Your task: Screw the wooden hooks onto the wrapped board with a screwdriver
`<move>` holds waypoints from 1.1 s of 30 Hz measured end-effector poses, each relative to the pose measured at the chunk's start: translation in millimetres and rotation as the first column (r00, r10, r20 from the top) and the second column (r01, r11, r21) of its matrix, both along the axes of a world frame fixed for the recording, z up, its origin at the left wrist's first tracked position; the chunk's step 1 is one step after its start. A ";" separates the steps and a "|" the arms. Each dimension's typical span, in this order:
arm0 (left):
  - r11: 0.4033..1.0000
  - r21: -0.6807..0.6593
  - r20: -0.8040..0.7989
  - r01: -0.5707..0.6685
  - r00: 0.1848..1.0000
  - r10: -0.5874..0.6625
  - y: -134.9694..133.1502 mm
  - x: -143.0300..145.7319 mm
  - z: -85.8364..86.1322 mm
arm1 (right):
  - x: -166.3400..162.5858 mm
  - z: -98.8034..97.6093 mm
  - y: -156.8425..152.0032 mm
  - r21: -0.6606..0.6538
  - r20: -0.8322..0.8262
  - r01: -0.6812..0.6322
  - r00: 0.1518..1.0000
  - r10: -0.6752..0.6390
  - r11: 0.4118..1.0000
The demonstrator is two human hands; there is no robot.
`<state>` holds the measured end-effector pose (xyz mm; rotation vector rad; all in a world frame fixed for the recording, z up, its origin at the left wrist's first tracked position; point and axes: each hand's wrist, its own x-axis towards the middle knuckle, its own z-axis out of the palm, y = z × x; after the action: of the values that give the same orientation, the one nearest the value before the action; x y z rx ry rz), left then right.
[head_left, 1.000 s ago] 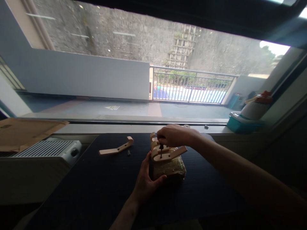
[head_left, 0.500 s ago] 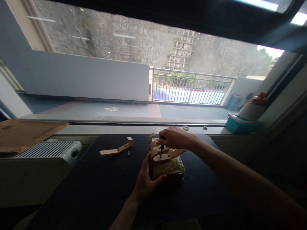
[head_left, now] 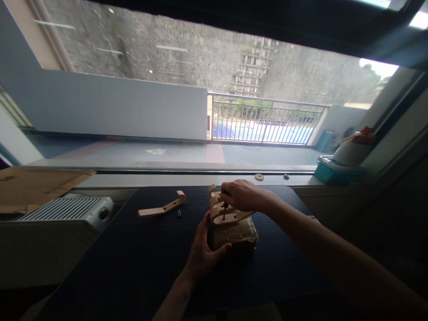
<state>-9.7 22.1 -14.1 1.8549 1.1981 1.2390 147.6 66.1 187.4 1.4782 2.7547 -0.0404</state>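
The right hand (head_left: 241, 195) pinches the handle of a dark screwdriver (head_left: 224, 206), its upright shaft meeting a hole in the nearest wooden hook (head_left: 229, 218). This hook lies across a film-wrapped block (head_left: 236, 235), in front of similar hooks. The left hand (head_left: 204, 253), thumb spread from the fingers, clasps the block's left and near sides. On the dark tabletop (head_left: 133, 258), left of the block, rest a loose wooden hook (head_left: 162, 209) and, just beside it, small screws (head_left: 179, 213).
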 end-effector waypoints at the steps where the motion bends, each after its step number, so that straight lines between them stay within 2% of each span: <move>1: 1.000 -0.003 0.004 0.000 1.000 0.000 0.3 -0.1 -0.6 | 0.2 1.4 0.4 -0.001 0.005 0.006 1.000 -0.006 1.000; 5: 1.000 -0.002 0.012 -0.003 1.000 0.003 0.7 -0.1 -0.8 | 1.8 14.9 0.9 -0.023 0.028 -0.018 0.999 0.018 1.000; 9: 1.000 0.010 0.012 0.003 1.000 -0.003 -0.1 0.1 1.6 | 2.8 24.9 -0.9 -0.093 0.017 -0.111 0.993 0.113 0.989; 11: 1.000 0.008 0.006 0.004 1.000 -0.004 -0.2 0.2 1.4 | 2.2 22.7 -1.0 -0.095 0.030 -0.128 0.991 0.131 0.987; 18: 1.000 -0.002 0.003 -0.003 1.000 0.003 0.8 0.4 -2.4 | -0.3 3.8 0.2 -0.007 0.065 -0.045 0.997 0.045 0.999; 24: 1.000 -0.014 -0.001 0.004 1.000 -0.004 -0.9 0.1 3.9 | -0.9 10.2 -3.1 0.007 0.098 -0.001 0.995 0.001 1.000; 30: 1.000 -0.013 0.006 0.000 1.000 0.000 -0.5 0.3 2.6 | -0.5 32.4 -7.3 -0.081 0.088 -0.137 0.986 0.144 0.987; 33: 1.000 -0.028 0.024 0.006 1.000 -0.006 -0.7 0.2 2.2 | -2.9 32.8 -6.8 -0.098 0.103 -0.159 0.980 0.169 0.982</move>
<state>-9.6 21.3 -12.0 1.8170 1.1905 1.2314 144.7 59.4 220.2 1.1907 2.7353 -0.0763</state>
